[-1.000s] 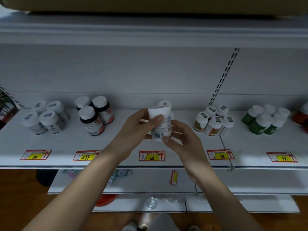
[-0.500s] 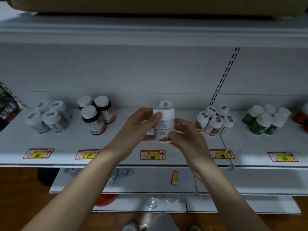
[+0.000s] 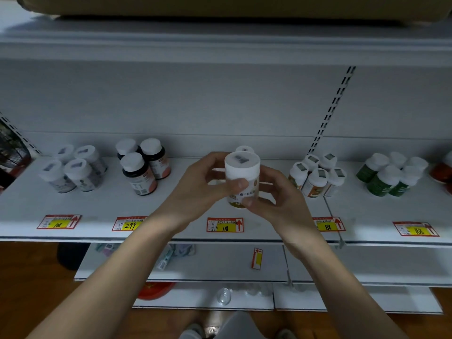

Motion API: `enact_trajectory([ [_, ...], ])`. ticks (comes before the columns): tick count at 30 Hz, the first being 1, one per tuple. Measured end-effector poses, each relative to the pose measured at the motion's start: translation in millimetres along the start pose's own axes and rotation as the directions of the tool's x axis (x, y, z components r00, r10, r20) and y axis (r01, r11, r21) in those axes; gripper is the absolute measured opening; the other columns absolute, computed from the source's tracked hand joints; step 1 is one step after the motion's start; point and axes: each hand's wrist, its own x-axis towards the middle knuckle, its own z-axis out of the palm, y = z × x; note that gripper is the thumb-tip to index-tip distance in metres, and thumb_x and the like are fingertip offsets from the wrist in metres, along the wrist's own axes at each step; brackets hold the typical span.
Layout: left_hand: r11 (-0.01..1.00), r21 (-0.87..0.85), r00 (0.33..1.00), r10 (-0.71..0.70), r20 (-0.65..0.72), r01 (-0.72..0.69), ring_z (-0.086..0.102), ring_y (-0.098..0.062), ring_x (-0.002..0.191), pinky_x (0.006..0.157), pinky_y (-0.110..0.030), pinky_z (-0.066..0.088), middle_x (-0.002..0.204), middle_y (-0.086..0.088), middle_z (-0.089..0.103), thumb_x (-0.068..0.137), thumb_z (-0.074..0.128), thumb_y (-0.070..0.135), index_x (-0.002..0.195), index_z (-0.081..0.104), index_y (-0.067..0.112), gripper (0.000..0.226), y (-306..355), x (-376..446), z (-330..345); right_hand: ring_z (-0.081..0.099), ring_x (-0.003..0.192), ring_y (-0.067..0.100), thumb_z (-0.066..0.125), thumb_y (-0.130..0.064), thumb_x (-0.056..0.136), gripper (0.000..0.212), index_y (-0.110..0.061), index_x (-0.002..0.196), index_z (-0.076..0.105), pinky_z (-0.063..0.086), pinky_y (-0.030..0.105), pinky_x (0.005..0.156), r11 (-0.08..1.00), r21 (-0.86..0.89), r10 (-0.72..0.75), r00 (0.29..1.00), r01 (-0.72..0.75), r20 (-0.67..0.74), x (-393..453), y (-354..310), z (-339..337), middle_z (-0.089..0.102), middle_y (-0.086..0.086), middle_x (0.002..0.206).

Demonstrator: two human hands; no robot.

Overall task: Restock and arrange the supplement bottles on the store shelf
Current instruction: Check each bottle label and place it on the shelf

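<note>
Both hands hold one white-capped bottle [image 3: 242, 178] upright in front of the middle of the shelf [image 3: 186, 216]. The left hand [image 3: 203, 182] wraps it from the left, thumb across the label and fingers curled behind. The right hand [image 3: 276, 194] cradles it from the right and below, fingers curled round the lower body.

Directly behind the held bottle, a second bottle [image 3: 244, 149] of what looks like the same kind stands on the shelf, only its cap showing. Below the grip, on the shelf's front edge, sits a price tag reading 118 [image 3: 225, 225].

The step in hand appears to be placing this bottle in its own lane above that tag. The next move likely calls for lowering it onto the board in front of the standing bottle, label facing out, then letting go.

Open board lies on both sides of the grip. Further left stands a group of dark bottles [image 3: 143, 165]; further right, a cluster of orange-labelled bottles [image 3: 315, 174] sits just beyond the right hand, the tighter side. The front lip lies close beneath the hands, so a bottle set too far forward could tip off. Overhead, the upper shelf [image 3: 220, 40] leaves ample room.
</note>
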Motion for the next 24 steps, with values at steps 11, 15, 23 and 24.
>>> enact_trajectory([
  [11,0.944,0.018,0.941,0.327,0.082,-0.329,0.058,-0.007,0.121,0.1,-0.022,0.047,0.117,0.021,0.065,0.06,0.088,0.016,0.115,0.06,0.029,0.063,24,-7,-3,0.056,0.123,0.013,0.078,0.012,0.069,0.068,-0.042,0.106,0.059,0.049,0.033,0.105,0.942,-0.019,-0.336,0.94,0.335,-0.064,0,-23,-1,0.063,-0.017,0.116],
  [15,0.935,0.018,0.933,0.352,0.075,-0.354,0.058,-0.013,0.123,0.106,-0.031,0.046,0.119,0.016,0.064,0.062,0.086,0.019,0.117,0.06,0.029,0.061,28,-8,-3,0.056,0.123,0.014,0.075,0.005,0.068,0.07,-0.053,0.103,0.06,0.048,0.033,0.104,0.932,-0.009,-0.362,0.929,0.362,-0.077,0,-27,1,0.063,-0.018,0.115],
  [23,0.958,0.006,0.951,0.286,0.115,-0.288,0.052,-0.01,0.131,0.108,-0.034,0.046,0.13,0.019,0.06,0.081,0.076,-0.002,0.137,0.047,0.036,0.074,26,-6,-4,0.053,0.131,0.011,0.071,0.016,0.079,0.069,-0.034,0.124,0.056,0.044,0.027,0.108,0.951,-0.003,-0.309,0.951,0.309,-0.004,0,-25,-5,0.062,-0.018,0.128],
  [24,0.961,0.0,0.954,0.276,0.115,-0.278,0.053,-0.011,0.13,0.107,-0.035,0.047,0.129,0.017,0.062,0.083,0.074,-0.001,0.14,0.044,0.038,0.076,26,-5,-4,0.052,0.132,0.009,0.069,0.015,0.081,0.067,-0.031,0.127,0.055,0.044,0.026,0.108,0.958,-0.008,-0.286,0.958,0.286,0.013,1,-26,-6,0.062,-0.018,0.13],
])
